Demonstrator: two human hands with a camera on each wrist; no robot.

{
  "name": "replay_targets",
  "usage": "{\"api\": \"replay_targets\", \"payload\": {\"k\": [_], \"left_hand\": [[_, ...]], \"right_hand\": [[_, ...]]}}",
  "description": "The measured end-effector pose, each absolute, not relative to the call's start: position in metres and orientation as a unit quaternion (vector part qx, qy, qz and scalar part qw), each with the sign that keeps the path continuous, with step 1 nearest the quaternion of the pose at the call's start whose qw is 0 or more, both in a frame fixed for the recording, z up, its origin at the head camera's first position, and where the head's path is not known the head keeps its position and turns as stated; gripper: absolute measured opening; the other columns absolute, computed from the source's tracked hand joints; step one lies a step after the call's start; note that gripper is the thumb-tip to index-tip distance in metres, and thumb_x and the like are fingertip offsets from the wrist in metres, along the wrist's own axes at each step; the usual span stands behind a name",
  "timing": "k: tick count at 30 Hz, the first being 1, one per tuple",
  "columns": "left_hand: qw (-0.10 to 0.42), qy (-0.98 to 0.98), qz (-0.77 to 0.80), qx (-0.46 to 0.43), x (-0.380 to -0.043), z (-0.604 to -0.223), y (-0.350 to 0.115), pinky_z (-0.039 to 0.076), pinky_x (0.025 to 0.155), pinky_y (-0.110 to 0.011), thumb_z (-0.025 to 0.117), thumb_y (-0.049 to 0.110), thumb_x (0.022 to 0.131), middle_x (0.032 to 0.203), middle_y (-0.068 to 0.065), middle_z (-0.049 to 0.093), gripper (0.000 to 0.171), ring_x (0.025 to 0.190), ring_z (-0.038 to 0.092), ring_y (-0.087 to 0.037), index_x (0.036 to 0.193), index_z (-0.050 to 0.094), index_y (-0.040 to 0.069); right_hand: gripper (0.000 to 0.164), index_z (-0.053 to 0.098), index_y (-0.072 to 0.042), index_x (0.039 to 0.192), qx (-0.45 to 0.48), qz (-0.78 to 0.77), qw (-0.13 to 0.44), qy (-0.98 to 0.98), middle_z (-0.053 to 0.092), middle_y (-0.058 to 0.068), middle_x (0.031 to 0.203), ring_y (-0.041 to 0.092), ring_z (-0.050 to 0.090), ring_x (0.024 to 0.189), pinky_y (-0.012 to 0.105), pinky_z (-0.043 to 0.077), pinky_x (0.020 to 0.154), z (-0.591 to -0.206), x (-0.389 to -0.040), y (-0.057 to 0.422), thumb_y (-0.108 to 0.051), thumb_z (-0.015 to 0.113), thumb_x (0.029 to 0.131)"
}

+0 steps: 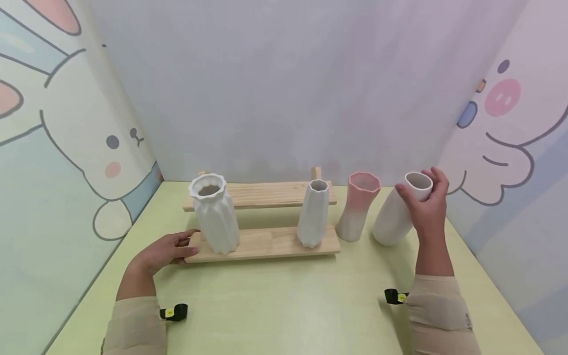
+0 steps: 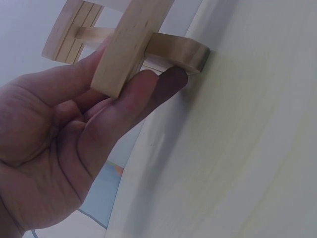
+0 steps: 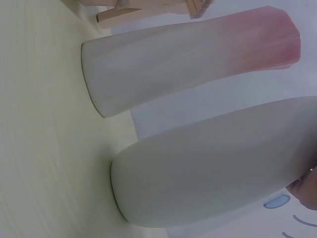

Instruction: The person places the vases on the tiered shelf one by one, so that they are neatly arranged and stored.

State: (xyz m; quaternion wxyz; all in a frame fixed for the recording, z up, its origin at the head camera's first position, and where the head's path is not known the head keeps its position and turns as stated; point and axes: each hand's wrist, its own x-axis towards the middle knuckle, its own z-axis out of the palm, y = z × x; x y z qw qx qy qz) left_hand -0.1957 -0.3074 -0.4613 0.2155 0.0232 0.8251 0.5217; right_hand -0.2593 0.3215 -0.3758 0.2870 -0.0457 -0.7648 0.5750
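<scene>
At the right, my right hand grips a smooth white vase near its rim, thumb on the near side and fingers behind. The base of this vase is at the table surface in the right wrist view. My left hand holds the left end of a two-tier wooden rack; the left wrist view shows thumb and fingers around the lower board. On that board stand a wide white vase with a wavy rim and a slim faceted white vase.
A pink-to-white vase stands on the table between the rack and the smooth vase. The rack's upper board lies behind the lower one. A pale wall closes the back, and cartoon-printed panels flank both sides.
</scene>
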Motion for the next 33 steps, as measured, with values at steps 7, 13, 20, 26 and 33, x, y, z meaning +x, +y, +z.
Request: {"api": "replay_targets", "payload": {"k": [7,13,20,26,33], "left_hand": [[0.210,0.831,0.514,0.015,-0.195,-0.461,-0.306,0.054,0.080,-0.031,0.072,0.034,0.090,0.146,-0.021,0.043,0.080,0.092,0.062,-0.020,0.155,0.031,0.011],[0.212,0.831,0.514,0.019,-0.195,-0.461,-0.307,0.054,0.079,-0.031,0.073,0.033,0.090,0.143,-0.021,0.044,0.081,0.090,0.062,-0.019,0.155,0.030,0.010],[0.212,0.827,0.520,0.020,-0.195,-0.462,-0.308,0.054,0.081,-0.032,0.072,0.033,0.090,0.146,-0.021,0.042,0.079,0.096,0.061,-0.020,0.154,0.032,0.012],[0.212,0.830,0.515,0.016,-0.196,-0.463,-0.309,0.054,0.081,-0.031,0.072,0.034,0.090,0.148,-0.022,0.040,0.080,0.098,0.061,-0.020,0.155,0.031,0.012],[0.215,0.828,0.517,0.014,-0.197,-0.462,-0.308,0.054,0.081,-0.032,0.073,0.033,0.090,0.147,-0.021,0.043,0.080,0.097,0.061,-0.020,0.155,0.031,0.012]], "right_hand": [[0.086,0.031,-0.035,0.147,-0.075,0.557,0.285,-0.776,0.050,-0.012,0.132,0.005,0.049,0.111,0.026,0.039,0.095,-0.380,-0.262,0.320,-0.029,0.083,0.078],[0.074,0.043,-0.036,0.141,-0.128,0.537,0.275,-0.787,0.056,-0.009,0.118,0.007,0.052,0.102,0.028,0.044,0.089,-0.382,-0.262,0.318,-0.041,0.081,0.078],[0.067,0.047,-0.034,0.137,-0.147,0.537,0.293,-0.778,0.057,-0.008,0.117,0.008,0.053,0.101,0.032,0.046,0.090,-0.387,-0.265,0.315,-0.045,0.079,0.079],[0.065,0.050,-0.033,0.135,-0.138,0.534,0.314,-0.773,0.059,-0.008,0.114,0.007,0.054,0.099,0.029,0.046,0.087,-0.389,-0.265,0.313,-0.043,0.080,0.078],[0.062,0.050,-0.033,0.133,-0.132,0.535,0.321,-0.770,0.058,-0.010,0.113,0.007,0.054,0.099,0.028,0.045,0.086,-0.389,-0.263,0.312,-0.042,0.079,0.079]]}}
